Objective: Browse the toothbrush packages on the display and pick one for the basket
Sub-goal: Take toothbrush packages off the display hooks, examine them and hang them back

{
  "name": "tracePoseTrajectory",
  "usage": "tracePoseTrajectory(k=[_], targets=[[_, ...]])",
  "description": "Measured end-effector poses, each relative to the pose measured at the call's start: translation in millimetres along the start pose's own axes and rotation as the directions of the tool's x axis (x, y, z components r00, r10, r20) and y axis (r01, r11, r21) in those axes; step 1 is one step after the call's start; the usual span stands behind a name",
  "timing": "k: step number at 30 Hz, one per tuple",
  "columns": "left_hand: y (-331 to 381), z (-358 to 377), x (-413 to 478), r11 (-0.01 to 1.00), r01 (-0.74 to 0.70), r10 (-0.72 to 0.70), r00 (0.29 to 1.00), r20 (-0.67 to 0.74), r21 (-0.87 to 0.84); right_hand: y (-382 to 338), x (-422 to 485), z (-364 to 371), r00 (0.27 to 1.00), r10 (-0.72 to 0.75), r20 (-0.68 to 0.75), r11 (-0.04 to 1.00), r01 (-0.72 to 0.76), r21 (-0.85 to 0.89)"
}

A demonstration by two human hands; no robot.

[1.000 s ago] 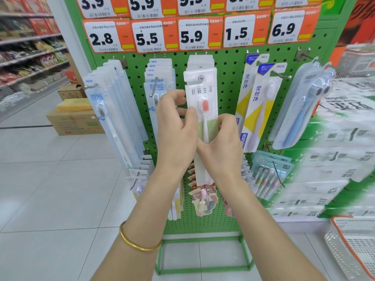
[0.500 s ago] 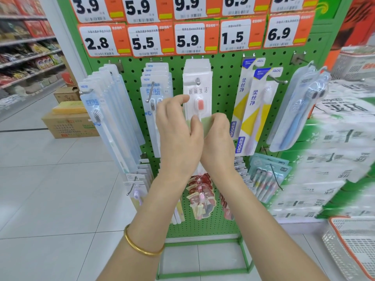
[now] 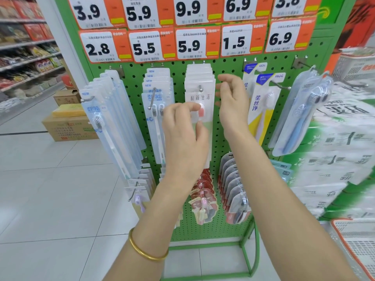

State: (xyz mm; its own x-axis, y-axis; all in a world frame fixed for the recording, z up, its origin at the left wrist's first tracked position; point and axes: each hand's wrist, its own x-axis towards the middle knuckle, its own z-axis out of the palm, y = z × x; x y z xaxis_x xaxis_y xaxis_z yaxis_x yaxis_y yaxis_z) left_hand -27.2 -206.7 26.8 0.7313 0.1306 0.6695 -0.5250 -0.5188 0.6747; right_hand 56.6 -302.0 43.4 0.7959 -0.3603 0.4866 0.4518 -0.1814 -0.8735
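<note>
A green pegboard display (image 3: 223,142) carries hanging toothbrush packages. In the middle hangs a stack of white packages with a pink-headed brush (image 3: 199,94). My left hand (image 3: 182,138) is at the front one, its curled forefinger and thumb pinching the package just below the hook. My right hand (image 3: 231,102) is raised to the right of that stack, fingers loosely spread, holding nothing. The white basket with an orange rim (image 3: 357,250) sits at the lower right edge.
Other packs hang around: pale blue ones (image 3: 109,122), twin-brush packs (image 3: 156,110), yellow FROG packs (image 3: 263,102), blue brushes (image 3: 300,114). Small packs (image 3: 233,189) hang lower. Price tags (image 3: 190,44) run along the top. Cardboard boxes (image 3: 69,126) stand left, stacked cartons (image 3: 334,159) right.
My right hand has let go of the white package and lifted up and to the right. My left hand stays on the package, a little higher.
</note>
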Motion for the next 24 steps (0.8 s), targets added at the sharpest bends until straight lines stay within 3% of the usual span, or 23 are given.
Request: tracePoseTrajectory(k=[12, 18, 24], targets=[[1, -1, 1, 0.999, 0.024, -0.023, 0.999, 0.047, -0.024, -10, 18, 2, 0.995, 0.072, 0.064, 0.983, -0.082, 0.163], [3, -1, 0, 0.999, 0.022, -0.021, 0.999, 0.048, -0.024, -8, 18, 5, 0.999, 0.027, -0.029, 0.983, -0.022, 0.184], [3, 1, -5, 0.998, 0.034, -0.032, 0.999, 0.04, -0.052, -7, 1, -1, 0.985, -0.053, -0.164, 0.995, 0.067, 0.079]])
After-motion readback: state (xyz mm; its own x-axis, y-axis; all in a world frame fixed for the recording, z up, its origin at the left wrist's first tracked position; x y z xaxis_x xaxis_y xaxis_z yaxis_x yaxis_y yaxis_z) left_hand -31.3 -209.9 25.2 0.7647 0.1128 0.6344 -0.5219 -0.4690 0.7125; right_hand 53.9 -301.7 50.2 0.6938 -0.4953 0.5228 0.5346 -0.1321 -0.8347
